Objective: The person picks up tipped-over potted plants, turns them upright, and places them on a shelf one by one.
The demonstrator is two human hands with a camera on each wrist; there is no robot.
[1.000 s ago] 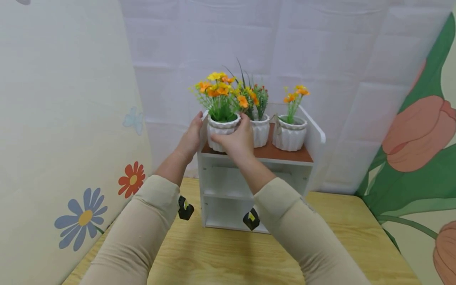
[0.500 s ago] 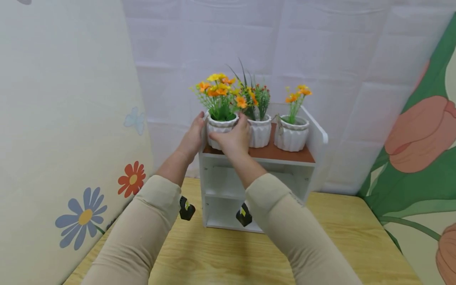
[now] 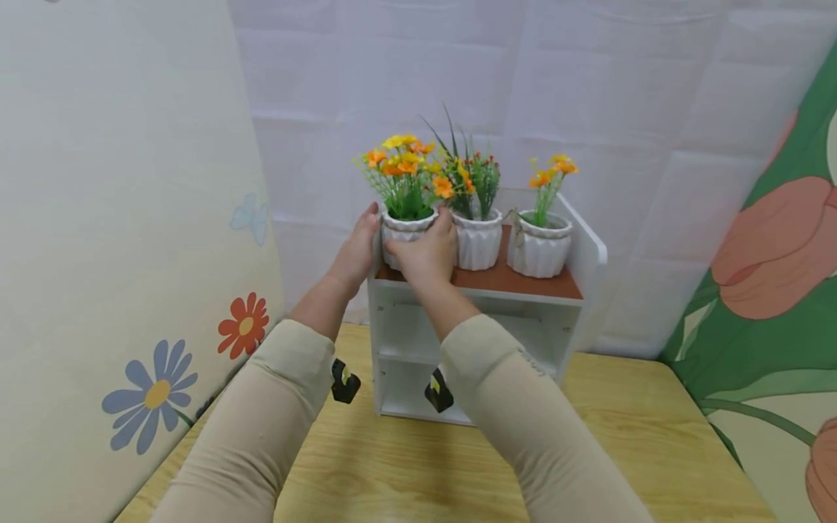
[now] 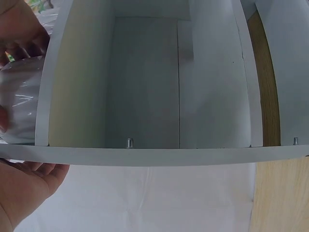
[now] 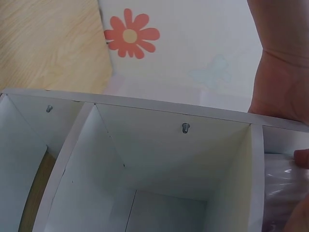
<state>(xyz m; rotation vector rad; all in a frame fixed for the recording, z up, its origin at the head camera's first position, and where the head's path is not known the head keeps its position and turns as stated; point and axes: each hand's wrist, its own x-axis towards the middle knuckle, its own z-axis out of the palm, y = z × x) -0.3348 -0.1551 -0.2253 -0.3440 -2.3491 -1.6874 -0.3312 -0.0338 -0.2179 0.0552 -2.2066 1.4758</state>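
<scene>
In the head view, my right hand grips a white fluted flowerpot with yellow and orange flowers. Its thumb lies across the front and its fingers are round the right side. This pot stands at the left end of the brown top of a small white shelf unit. My left hand rests against the outside of the unit's left side panel, fingers pointing up. The left wrist view shows that left hand beyond the panel edge, with the glossy pot on the inner side.
Right of the held pot stand a white pot with red-berried greenery and another with orange flowers. A raised side panel bounds the top at right. Below are white compartments. The unit stands on a wooden table.
My right forearm has swung to the left, and the held pot has shifted slightly left toward the side panel. More of the middle pot shows. My left hand has stayed at the panel.
</scene>
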